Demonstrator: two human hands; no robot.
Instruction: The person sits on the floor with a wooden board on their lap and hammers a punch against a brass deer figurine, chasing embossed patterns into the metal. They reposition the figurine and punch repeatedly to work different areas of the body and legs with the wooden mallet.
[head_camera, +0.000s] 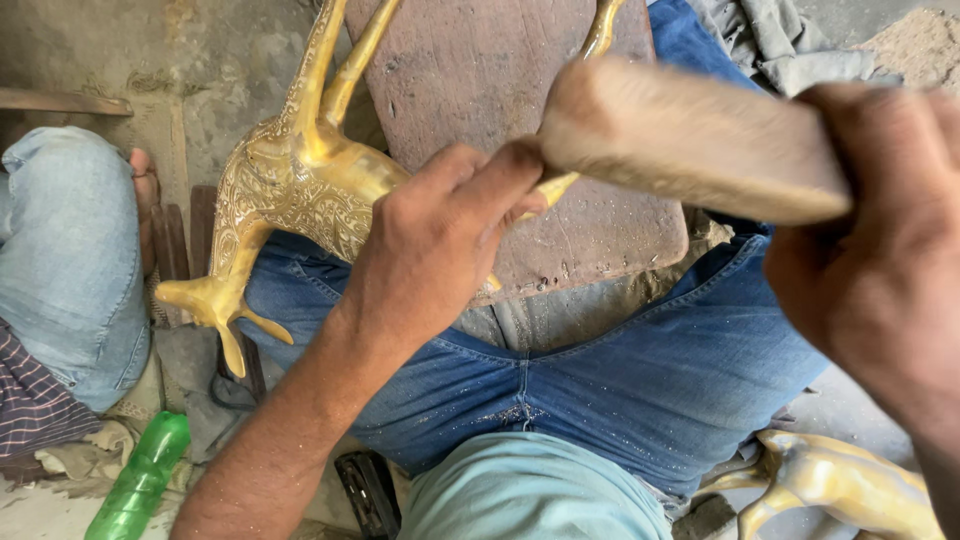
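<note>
Centrally, left hand (430, 245) closed around a gold engraved deer figure (290, 190), pinned against a wooden board (520, 110) on the lap. Right hand (880, 270) at right edge, clenched on a wooden block (690, 140) raised above. Green bottle (140, 480) lower left; second gold figure (850, 485) lower right.

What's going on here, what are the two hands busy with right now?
A seated person in blue jeans works over a wooden board on the lap. The left hand presses an engraved brass deer figure against the board's edge. The right hand grips a wooden block, raised above the board. A second brass figure lies on the floor at lower right, and a green plastic bottle at lower left. Another person's knee in jeans shows at left.
</note>
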